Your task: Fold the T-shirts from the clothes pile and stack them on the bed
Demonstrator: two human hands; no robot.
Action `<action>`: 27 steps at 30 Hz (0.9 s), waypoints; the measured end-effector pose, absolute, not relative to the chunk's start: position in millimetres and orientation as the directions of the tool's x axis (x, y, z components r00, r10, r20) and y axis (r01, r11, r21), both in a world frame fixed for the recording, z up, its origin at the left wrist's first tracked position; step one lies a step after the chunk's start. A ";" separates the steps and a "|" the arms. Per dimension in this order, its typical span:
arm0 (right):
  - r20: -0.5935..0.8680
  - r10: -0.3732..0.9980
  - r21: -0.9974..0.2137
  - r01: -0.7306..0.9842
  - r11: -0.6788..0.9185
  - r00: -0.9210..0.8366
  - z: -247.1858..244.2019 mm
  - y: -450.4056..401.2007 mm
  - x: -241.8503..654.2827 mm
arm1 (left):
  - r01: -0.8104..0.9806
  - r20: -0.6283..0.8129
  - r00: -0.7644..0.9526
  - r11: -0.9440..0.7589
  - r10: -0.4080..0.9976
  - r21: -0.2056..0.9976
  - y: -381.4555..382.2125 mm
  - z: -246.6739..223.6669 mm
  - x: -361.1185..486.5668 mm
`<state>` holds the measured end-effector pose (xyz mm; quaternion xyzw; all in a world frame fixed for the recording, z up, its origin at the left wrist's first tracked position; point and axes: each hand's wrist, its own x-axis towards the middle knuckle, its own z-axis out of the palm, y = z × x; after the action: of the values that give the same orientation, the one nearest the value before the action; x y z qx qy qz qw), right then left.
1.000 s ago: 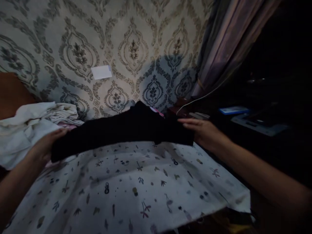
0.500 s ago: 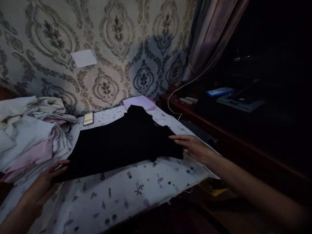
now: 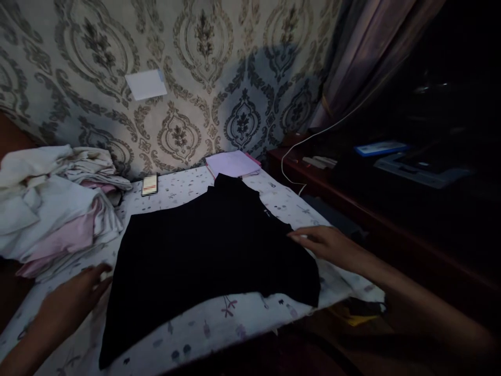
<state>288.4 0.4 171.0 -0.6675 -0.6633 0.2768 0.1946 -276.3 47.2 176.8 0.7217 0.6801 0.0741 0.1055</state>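
Note:
A black T-shirt lies spread on the bed's patterned white sheet, its collar side to the right and its hem to the left. My right hand is at the shoulder edge near the neckline, finger and thumb drawn together on the cloth. Beside the hem at left, my left hand hovers with bent fingers, slightly apart from each other, and nothing shows between them. A small white print marks the neckline.
A heap of white and pink clothes lies at left. Farther back are a phone and folded lilac cloth. A white cable runs over the dark red furniture at right. White paper hangs on the wall.
The T-shirt has come down flat and spread toward me, its near hem corner now lower. My left hand has let go of the hem; my right hand has shifted from the sleeve to the shoulder.

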 end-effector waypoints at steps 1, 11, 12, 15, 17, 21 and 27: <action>-0.017 0.997 -0.579 0.814 0.048 -0.070 170.9 15.4 274.5 | 0.962 0.037 0.135 -0.140 0.990 0.235 57.3 179.3 -257.4; 0.122 0.944 -0.266 0.906 0.329 -0.307 104.3 112.9 205.6 | 0.864 0.135 0.467 -0.483 0.874 0.138 136.9 105.8 -152.2; 0.127 0.962 -0.240 0.934 0.265 -0.241 99.5 113.0 224.6 | 0.910 0.166 0.385 -0.403 0.908 0.094 143.7 100.8 -178.7; 0.150 0.982 -0.189 0.972 0.140 -0.113 94.3 109.4 273.7 | 0.963 0.248 0.248 -0.266 0.937 0.040 159.8 92.6 -255.8; 0.179 0.981 -0.156 0.982 0.104 -0.076 98.8 111.2 283.7 | 0.963 0.278 0.258 -0.269 0.925 0.003 165.7 91.7 -278.1; 0.280 0.946 -0.164 0.963 0.212 -0.161 116.9 143.8 247.0 | 0.955 0.340 0.297 -0.285 0.892 -0.084 169.0 96.6 -233.9; 0.196 0.879 -0.330 0.815 0.476 -0.434 115.8 213.9 198.9 | 0.862 0.210 0.488 -0.506 0.847 0.038 185.8 97.0 -170.1</action>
<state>198.9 213.9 115.8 -0.5032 -0.8417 0.0932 0.1719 -170.1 185.8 97.0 0.8619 0.4956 0.1012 -0.0362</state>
